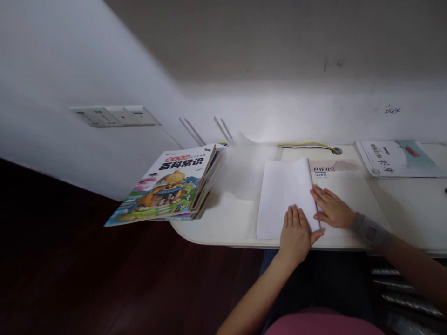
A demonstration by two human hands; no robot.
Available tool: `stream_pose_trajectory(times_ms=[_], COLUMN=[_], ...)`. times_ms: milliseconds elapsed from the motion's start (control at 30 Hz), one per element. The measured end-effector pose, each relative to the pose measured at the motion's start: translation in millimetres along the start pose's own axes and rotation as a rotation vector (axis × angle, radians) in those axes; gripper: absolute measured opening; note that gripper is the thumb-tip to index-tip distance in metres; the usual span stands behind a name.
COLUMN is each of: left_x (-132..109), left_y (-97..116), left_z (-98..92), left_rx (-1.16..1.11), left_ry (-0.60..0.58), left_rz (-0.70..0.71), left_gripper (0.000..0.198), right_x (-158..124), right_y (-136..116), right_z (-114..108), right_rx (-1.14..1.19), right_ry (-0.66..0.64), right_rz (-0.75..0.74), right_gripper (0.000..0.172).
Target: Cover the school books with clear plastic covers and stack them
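Observation:
A book with a pale cover (344,179) and dark Chinese lettering lies on the white desk in front of me. Across its left part a white paper sheet (282,190) is folded, its straight crease running toward me. My left hand (296,235) lies flat on the sheet near the desk's front edge, fingers stretched out, thumb by the crease. With fingers spread, my right hand (333,211) rests on the book cover just right of the crease; a grey band circles that wrist. Neither hand grips anything.
A stack of picture books (171,186) overhangs the desk's rounded left end. Beside it lie translucent sheets (244,172). More booklets (380,159) are at the back right. A yellow cable (307,144) runs along the wall into a desk hole. A socket panel (117,116) is on the left wall.

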State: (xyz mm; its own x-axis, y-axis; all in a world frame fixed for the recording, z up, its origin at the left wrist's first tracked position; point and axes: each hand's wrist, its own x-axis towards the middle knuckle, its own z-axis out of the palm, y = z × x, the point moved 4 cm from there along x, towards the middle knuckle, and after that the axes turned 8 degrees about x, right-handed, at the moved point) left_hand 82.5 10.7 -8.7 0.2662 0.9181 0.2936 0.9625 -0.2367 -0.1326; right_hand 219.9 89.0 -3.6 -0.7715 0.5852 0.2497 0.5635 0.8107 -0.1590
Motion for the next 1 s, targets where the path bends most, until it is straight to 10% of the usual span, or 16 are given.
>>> stream_pose_trajectory(times_ms=[1000], left_x=[-12], left_y=[-21], left_z=[-13.3], left_rx=[0.064], left_ry=[-0.019], left_rz=[-0.054], left_gripper=[0.083], right_x=[0], right_y=[9], right_z=[9], right_rx=[-0.049], right_ry=[0.024], right_rz=[0.129], right_gripper=[0.066])
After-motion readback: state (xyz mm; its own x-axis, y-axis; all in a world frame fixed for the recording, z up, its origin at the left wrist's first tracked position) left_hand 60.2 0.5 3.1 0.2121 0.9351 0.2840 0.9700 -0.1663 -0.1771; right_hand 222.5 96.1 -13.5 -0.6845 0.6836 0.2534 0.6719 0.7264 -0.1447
